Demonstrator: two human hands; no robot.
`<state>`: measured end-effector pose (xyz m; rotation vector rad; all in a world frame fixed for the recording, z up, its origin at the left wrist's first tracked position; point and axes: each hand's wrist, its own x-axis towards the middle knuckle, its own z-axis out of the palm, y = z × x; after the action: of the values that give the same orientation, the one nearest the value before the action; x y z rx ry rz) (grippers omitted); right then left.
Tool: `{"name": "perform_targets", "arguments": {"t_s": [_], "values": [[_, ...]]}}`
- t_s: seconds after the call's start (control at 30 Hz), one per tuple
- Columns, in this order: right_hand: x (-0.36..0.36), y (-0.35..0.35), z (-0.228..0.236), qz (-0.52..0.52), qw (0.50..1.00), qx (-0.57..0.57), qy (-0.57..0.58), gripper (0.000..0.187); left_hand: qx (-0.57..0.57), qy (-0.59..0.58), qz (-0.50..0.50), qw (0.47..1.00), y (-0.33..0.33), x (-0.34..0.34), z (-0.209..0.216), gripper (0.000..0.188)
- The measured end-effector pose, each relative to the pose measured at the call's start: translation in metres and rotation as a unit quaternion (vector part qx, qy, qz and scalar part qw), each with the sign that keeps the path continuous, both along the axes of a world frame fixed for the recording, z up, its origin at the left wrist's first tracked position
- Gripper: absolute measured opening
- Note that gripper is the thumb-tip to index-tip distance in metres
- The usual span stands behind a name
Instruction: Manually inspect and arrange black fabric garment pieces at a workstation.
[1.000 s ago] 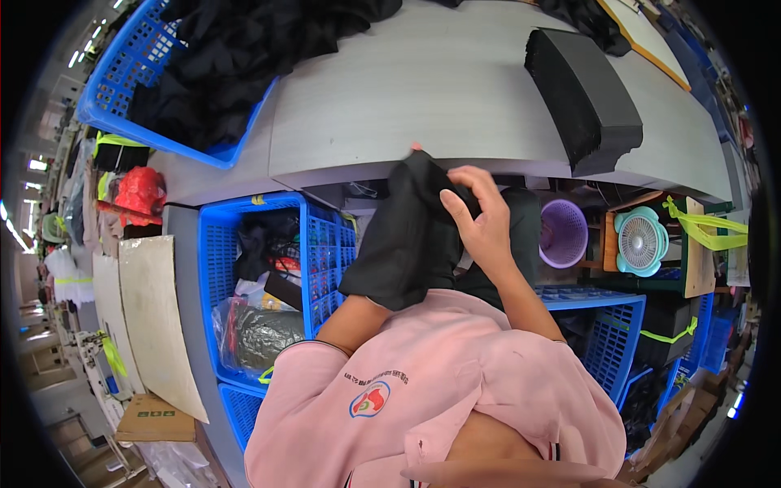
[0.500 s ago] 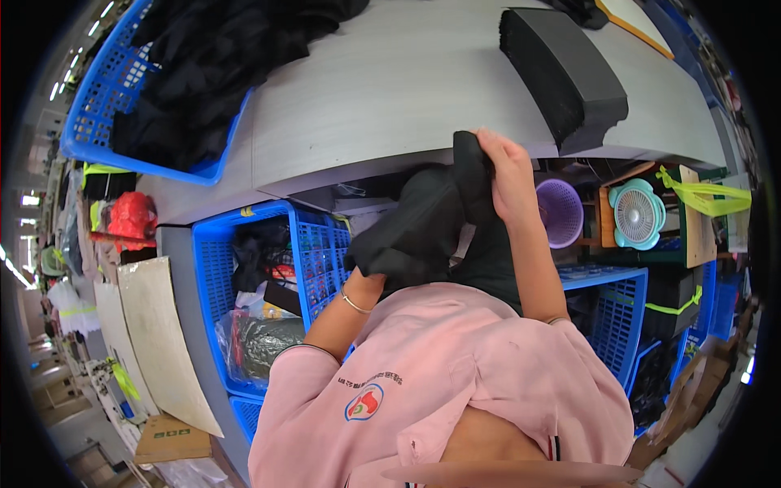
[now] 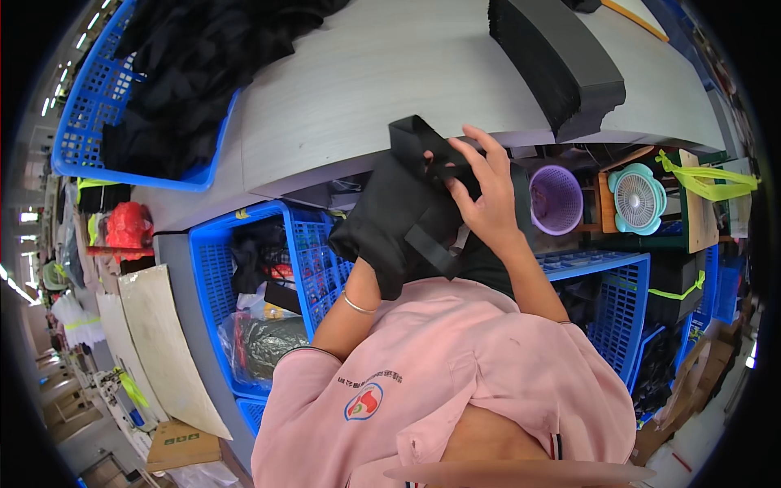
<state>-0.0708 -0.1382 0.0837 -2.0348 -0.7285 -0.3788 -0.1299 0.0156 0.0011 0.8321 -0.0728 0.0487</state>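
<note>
A black fabric bag (image 3: 399, 211) with straps hangs over my left hand (image 3: 364, 271), which is inside or under it and mostly hidden; only the wrist with a thin bracelet shows. My right hand (image 3: 480, 191) grips the bag's upper folded edge and strap at the front edge of the grey table (image 3: 366, 73). My pink sleeves fill the lower middle of the view.
A blue basket (image 3: 122, 106) of black fabric sits on the table's left. A stack of flat black pieces (image 3: 561, 57) lies at the right. Under the table stand blue crates (image 3: 268, 276), a purple basket (image 3: 556, 198), a small teal fan (image 3: 636, 198) and another blue crate (image 3: 618, 301).
Both hands lifted the black bag up toward the table edge. My right hand shifted from the bag's side to its top strap, and the bag spread wider over my left hand.
</note>
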Motion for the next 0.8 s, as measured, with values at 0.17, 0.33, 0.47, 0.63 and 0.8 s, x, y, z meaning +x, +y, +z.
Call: {"name": "perform_targets", "arguments": {"t_s": [0.17, 0.33, 0.47, 0.63, 0.8], "values": [[0.024, -0.027, -0.005, 0.259, 0.959, -0.017, 0.113, 0.009, 0.059, -0.024, -0.02, 0.998, 0.039, -0.002, -0.024, 0.047], [0.047, -0.035, -0.002, 0.275, 0.899, 0.155, 0.303, 0.021, 0.124, -0.045, -0.021, 0.991, 0.095, -0.003, -0.048, 0.049], [0.114, -0.011, 0.008, 0.224, 0.958, 0.139, 0.116, 0.027, -0.018, 0.253, 0.102, 0.962, 0.067, 0.029, 0.01, 0.047], [0.164, 0.004, -0.012, 0.009, 0.996, 0.091, 0.019, 0.032, 0.174, 0.143, 0.118, 0.967, 0.037, 0.041, 0.017, 0.043], [0.115, -0.003, -0.061, -0.096, 0.939, 0.247, 0.217, 0.022, 0.238, 0.168, 0.307, 0.906, 0.072, 0.055, 0.035, 0.025]]}}
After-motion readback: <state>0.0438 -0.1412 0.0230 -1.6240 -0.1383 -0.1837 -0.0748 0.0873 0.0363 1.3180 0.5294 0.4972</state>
